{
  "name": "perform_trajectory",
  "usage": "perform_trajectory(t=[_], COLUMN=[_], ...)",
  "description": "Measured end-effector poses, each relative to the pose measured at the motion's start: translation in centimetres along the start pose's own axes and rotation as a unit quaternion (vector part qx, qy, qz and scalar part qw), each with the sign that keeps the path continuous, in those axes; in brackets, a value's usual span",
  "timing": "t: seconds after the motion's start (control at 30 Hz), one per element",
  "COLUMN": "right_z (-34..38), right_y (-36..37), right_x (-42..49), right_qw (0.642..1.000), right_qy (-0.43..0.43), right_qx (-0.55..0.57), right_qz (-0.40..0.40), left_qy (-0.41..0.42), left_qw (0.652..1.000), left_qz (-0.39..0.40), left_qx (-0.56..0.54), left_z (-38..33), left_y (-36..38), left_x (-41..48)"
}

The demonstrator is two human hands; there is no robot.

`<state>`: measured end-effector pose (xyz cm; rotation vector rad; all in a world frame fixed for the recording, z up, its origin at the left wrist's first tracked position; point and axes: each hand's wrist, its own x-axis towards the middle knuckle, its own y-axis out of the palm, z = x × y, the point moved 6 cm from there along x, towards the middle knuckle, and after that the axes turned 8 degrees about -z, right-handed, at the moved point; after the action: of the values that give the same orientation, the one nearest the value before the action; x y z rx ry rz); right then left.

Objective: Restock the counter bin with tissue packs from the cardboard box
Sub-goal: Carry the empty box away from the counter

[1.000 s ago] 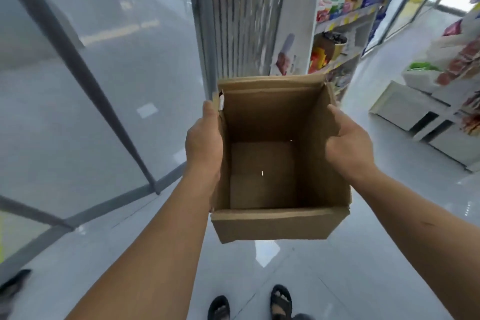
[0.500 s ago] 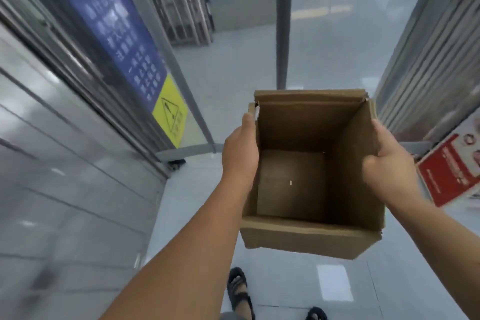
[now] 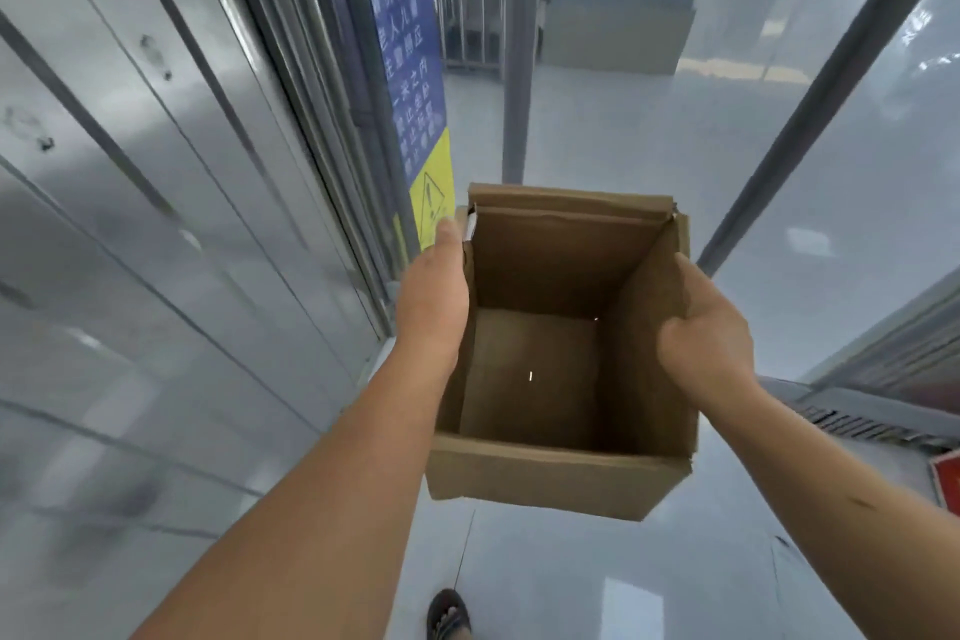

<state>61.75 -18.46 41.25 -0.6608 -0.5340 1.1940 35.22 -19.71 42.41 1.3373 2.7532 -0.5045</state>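
Cardboard box point(image 3: 561, 478) centre frame, held above the floor, empty inside. Left hand point(image 3: 434, 291) lies against its left wall, fingers hidden, so I can't tell. Right hand point(image 3: 709, 333) pinches the right wall, thumb inside. Bin out of view. I reckon restocking's done; next, stow the box.

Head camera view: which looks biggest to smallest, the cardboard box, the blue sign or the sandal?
cardboard box
blue sign
sandal
The box is nearest the camera, so true sizes stay unsure.

Pictured: 1 cardboard box point(image 3: 545, 478); 2 hands, i.e. L hand point(image 3: 434, 288) & R hand point(image 3: 709, 335); 1 sandalled foot point(image 3: 449, 614); 2 signs, 1 blue-yellow sign point(image 3: 415, 83) & 1 red sign point(image 3: 948, 481).
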Motion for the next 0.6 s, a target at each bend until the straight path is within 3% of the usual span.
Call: perform_trajectory(t=[0.3, 0.6], right_z=[7.6, 5.6], right_y=[12.3, 27.7], right_x=[2.6, 7.1], right_qw=[0.999, 0.997], right_qy=[-0.025, 0.023], right_qx=[-0.026, 0.014], right_qz=[0.025, 0.073], left_qy=[-0.056, -0.06], left_qw=[0.997, 0.993], left_qz=[-0.056, -0.084], left_qx=[-0.018, 0.05], left_z=[2.7, 10.7], left_y=[-6.5, -5.1], left_x=[11.2, 22.8])
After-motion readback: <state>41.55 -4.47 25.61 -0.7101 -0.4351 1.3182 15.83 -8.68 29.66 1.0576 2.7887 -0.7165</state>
